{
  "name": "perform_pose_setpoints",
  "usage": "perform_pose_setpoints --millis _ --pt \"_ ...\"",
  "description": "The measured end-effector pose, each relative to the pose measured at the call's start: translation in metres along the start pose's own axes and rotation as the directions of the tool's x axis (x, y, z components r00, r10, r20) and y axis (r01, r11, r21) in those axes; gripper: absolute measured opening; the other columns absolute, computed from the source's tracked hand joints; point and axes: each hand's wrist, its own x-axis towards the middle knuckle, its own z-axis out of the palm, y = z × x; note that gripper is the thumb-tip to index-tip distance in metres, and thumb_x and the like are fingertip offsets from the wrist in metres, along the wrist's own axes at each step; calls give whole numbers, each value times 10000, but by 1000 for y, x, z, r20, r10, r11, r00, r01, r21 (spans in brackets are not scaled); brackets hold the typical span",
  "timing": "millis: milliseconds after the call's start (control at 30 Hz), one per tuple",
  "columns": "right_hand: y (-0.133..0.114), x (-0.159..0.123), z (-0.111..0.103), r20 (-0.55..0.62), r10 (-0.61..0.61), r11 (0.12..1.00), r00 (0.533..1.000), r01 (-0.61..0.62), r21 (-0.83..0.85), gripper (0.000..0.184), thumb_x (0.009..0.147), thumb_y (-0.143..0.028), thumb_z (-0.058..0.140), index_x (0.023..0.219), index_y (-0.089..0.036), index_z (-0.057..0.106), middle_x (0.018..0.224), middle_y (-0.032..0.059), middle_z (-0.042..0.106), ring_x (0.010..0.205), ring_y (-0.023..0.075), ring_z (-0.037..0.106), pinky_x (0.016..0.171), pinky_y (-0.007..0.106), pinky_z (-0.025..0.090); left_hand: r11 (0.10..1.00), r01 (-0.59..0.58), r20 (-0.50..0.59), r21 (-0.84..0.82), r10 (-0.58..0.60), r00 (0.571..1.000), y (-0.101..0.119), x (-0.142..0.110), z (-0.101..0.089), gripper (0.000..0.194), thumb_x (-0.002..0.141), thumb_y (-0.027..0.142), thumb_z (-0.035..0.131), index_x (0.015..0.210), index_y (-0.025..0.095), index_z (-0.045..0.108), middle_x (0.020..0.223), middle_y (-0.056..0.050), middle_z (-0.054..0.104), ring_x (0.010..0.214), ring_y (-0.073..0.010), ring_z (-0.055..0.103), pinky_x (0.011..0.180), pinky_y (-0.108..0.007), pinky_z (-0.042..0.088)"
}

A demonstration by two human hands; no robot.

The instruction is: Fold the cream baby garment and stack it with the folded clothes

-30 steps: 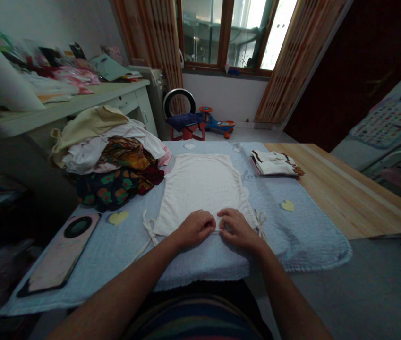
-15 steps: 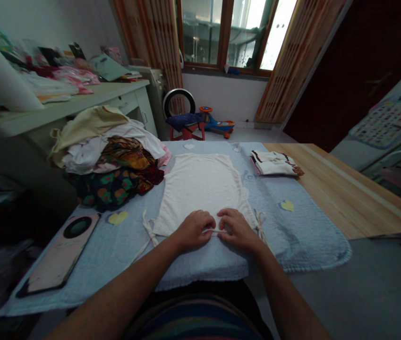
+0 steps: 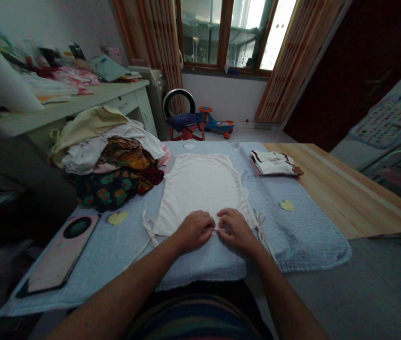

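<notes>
A white garment [image 3: 202, 184], like a sleeveless top, lies spread flat on a light blue quilted cloth [image 3: 313, 241]. White tie strings hang at both of its near corners; the right one [image 3: 261, 226] is knotted in a bow. My left hand [image 3: 196, 229] pinches the near hem left of its middle, fingers curled in. Close beside it, my right hand [image 3: 234, 229] pinches the same hem, with a small gap between the two hands. Fingertips partly hide the fabric they grip.
To the left is a heap of crumpled clothes [image 3: 111, 160]. A pink phone-like object [image 3: 58, 255] with a round dark disc lies at the near left. Folded clothes [image 3: 274, 164] rest at the far right, near the bare wooden tabletop [image 3: 342, 189]. Beyond stands a red stool [image 3: 188, 131].
Both hands stay at the near hem, and their fingers have shifted only slightly. The garment lies as before.
</notes>
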Motion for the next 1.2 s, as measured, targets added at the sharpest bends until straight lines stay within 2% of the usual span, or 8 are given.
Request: perform_pose_setpoints --millis 233,333,600,833,1067,1200 --pt "2 0 1 -14 -22 1000 1000 22 9 129 758 -83 604 809 -202 610 1139 70 626 1122 224 528 971 389 392 999 22 13 -35 -22 1000 0 0 -1 95 809 217 604 900 199 582 834 -12 595 811 -182 517 740 -304 384" --pt "3 0 1 -16 -22 1000 1000 23 18 111 777 -96 600 810 -200 615 1143 68 630 1124 222 530 976 391 393 998 34 -6 -44 -34 999 -1 -1 0 104 801 187 598 902 196 574 830 -9 592 798 -175 515 730 -297 381" --pt "5 -1 1 -11 -38 999 999 38 24 90 813 -114 588 811 -196 624 1133 72 640 1112 215 542 978 390 408 998 -19 -20 56 20 1000 1 -3 -1 135 798 142 555 915 196 595 860 -28 602 824 -186 528 752 -310 392" --pt "10 -6 3 -14 -42 998 999 42 38 184 758 -40 549 829 -199 609 1140 77 624 1121 208 541 983 381 413 990 -69 12 121 68 998 6 -1 -5 99 841 173 546 877 193 637 852 -38 602 826 -188 538 736 -310 407" --pt "11 -15 0 -82 -11 999 997 14 38 236 705 -17 500 829 -206 569 1107 87 621 1119 220 533 975 391 417 991 -77 23 105 75 997 5 -2 -6 111 827 153 549 871 191 643 860 -38 593 823 -180 549 735 -303 415" --pt "16 -22 -6 -86 8 999 996 -4 49 244 702 -17 495 838 -207 567 1115 88 618 1111 220 536 972 396 420 993 -90 46 81 87 995 4 -4 -5 188 813 133 546 953 206 648 866 -29 599 812 -176 551 743 -302 415"
